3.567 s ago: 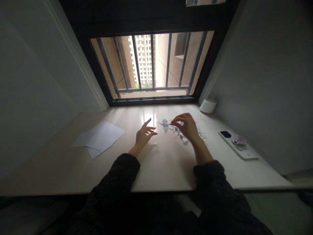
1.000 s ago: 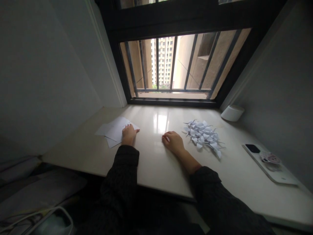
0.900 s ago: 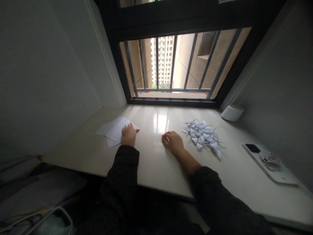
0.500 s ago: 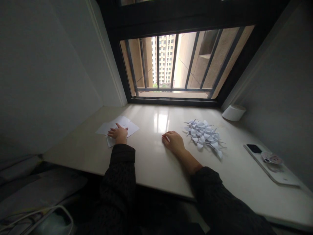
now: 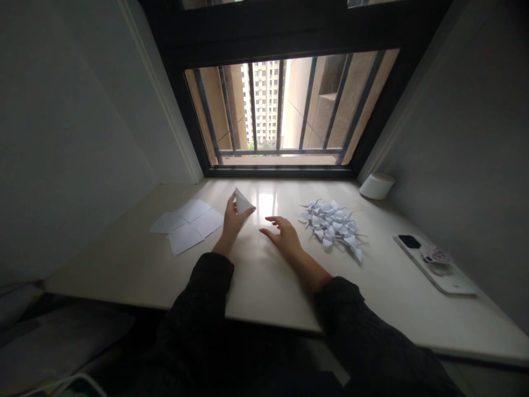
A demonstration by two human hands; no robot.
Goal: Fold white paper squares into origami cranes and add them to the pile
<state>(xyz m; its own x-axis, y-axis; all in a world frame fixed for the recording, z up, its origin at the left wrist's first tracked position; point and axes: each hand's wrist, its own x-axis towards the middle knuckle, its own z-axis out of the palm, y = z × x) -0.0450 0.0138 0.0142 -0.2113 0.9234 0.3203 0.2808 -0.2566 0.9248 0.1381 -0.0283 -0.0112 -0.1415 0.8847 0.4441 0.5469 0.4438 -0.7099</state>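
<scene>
My left hand (image 5: pixel 236 216) holds a small white sheet of paper (image 5: pixel 244 202) between thumb and fingers, above the sill; it shows as a triangle. To its right my right hand (image 5: pixel 283 231) is open, thumb and fingers apart, with nothing in it. Several loose white paper sheets (image 5: pixel 187 238) lie flat and overlapping to the left of my left hand. Beyond my right hand sits a heap of folded white paper pieces (image 5: pixel 333 223) with thin pointed ends.
The pale windowsill (image 5: pixel 264 286) ends at a front edge near my forearms. On the right lie a white phone (image 5: pixel 442 273) with a grip on its back and, by the wall, a white cylindrical object (image 5: pixel 377 186). A barred window (image 5: pixel 273 110) stands behind.
My left hand has lifted a paper sheet from the loose sheets and carried it right, to the middle. My right hand has opened its fingers. The view has shifted slightly right.
</scene>
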